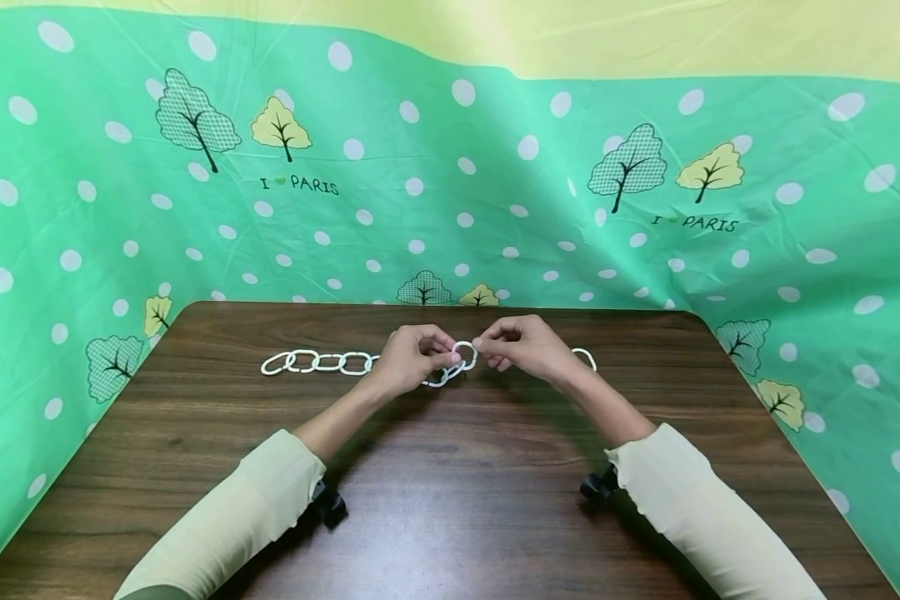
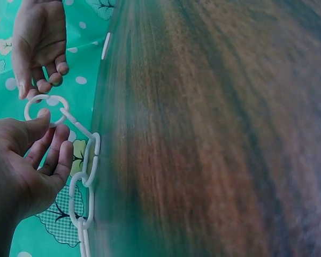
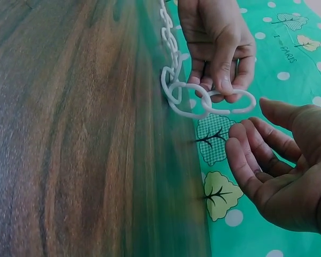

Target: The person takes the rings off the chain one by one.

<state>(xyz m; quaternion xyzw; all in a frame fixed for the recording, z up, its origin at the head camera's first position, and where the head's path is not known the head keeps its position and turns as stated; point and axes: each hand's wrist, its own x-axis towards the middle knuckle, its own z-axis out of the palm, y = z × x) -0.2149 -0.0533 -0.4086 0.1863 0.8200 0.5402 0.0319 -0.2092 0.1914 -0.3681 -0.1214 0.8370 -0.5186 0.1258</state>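
A chain of white plastic links [image 1: 356, 363] has its left part lying on the table, and its right end is raised. My left hand [image 1: 408, 360] pinches the end link [image 1: 466, 356] between thumb and fingers; the neighbouring links [image 3: 190, 100] hang from it toward the table. Close by on the right is my right hand [image 1: 523, 346], its fingertips right at the far side of that link. In the right wrist view, the right thumb [image 3: 281, 111] and fingers stand apart with nothing between them. A separate white link [image 1: 585, 358] lies partly hidden behind the right forearm.
The dark wooden table [image 1: 465, 483] has its back edge just beyond the hands. A green dotted cloth [image 1: 450, 192] with printed trees hangs around the back and sides. Black wrist mounts [image 1: 330, 504] sit under both sleeves.
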